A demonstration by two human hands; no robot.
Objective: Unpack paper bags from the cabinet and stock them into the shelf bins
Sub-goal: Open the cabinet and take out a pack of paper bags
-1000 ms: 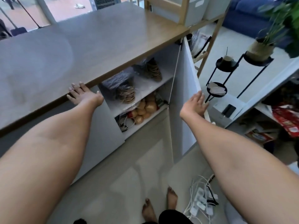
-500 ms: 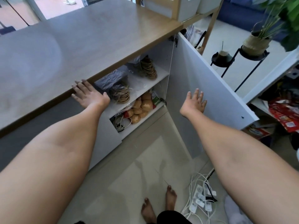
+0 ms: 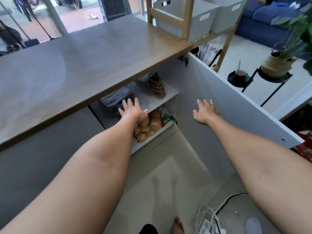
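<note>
The white cabinet door (image 3: 224, 105) stands swung wide to the right. Inside, the upper cabinet shelf (image 3: 162, 96) carries a dark plastic-wrapped bundle (image 3: 118, 97) and a stack with twisted brown paper handles (image 3: 157, 86). The lower shelf holds brown paper-wrapped bundles (image 3: 151, 125). My left hand (image 3: 133, 110) reaches into the cabinet with straight fingers, right at the wrapped bundle, holding nothing. My right hand (image 3: 206, 111) is spread flat against the inner face of the door. Two white bins (image 3: 187, 16) sit on the wooden shelf rack (image 3: 168, 17) beyond the counter.
A wide wooden countertop (image 3: 84, 65) overhangs the cabinet. Black plant stands (image 3: 263, 78) with a basket pot stand right of the door. Power strips and white cables (image 3: 212, 218) lie on the floor near my foot. Red packaging (image 3: 303, 146) lies behind the door.
The door swung fully wide under my right hand. My left hand left the counter edge and moved right into the cabinet, onto the upper shelf.
</note>
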